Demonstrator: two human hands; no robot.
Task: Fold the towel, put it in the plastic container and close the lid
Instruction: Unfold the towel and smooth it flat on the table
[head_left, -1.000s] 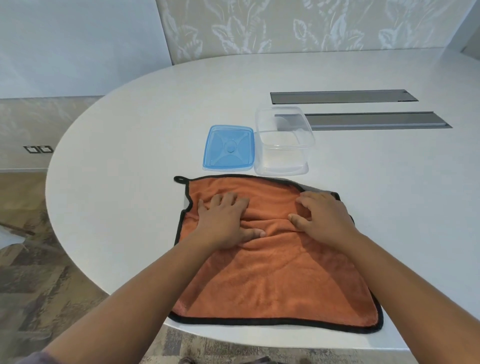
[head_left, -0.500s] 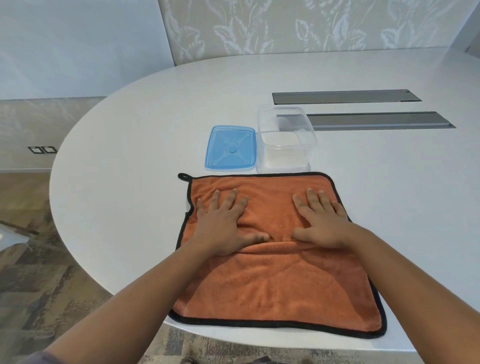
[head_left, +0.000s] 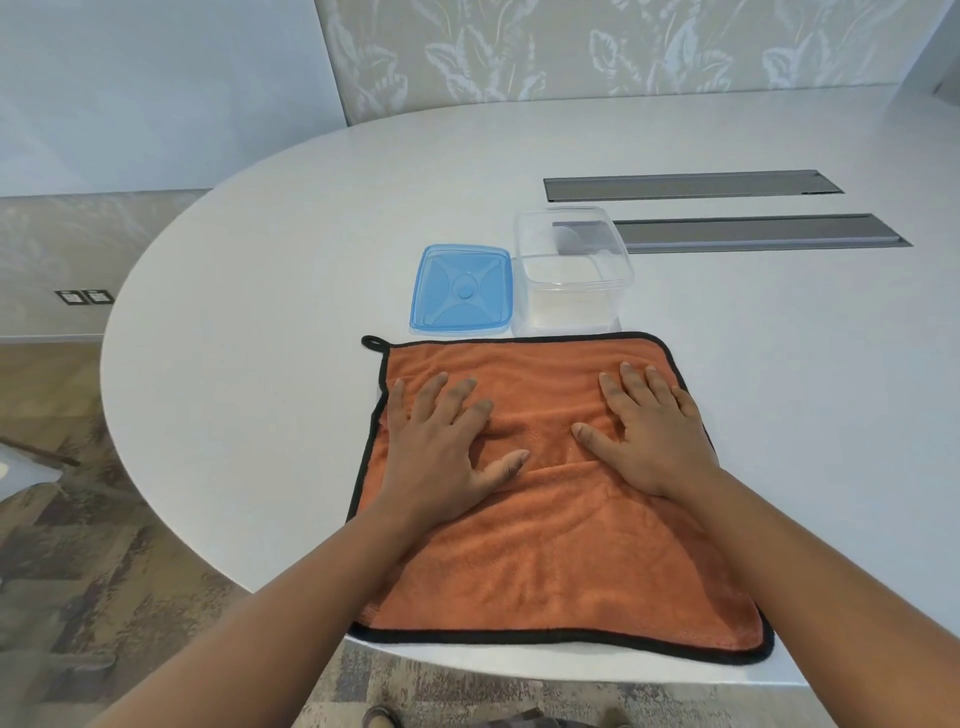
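Now that we look at it: the bumps are nearly gone, so we can start folding.
Table (head_left: 270, 322): big and white; it holds all our things.
Towel (head_left: 561, 545): orange with a black edge, spread open near us. A second ago its top part was bunched up; now it lies almost flat, with one small wrinkle left between our hands. No fold made yet.
Box (head_left: 574, 270): clear, open, just past the towel's far edge.
Lid (head_left: 461, 288): blue, flat beside the box, not on it.
Left hand (head_left: 441, 441): fingers straight, pressing the towel, slid outward.
Right hand (head_left: 652, 431): the same, fingers spread flat, gripping nothing.
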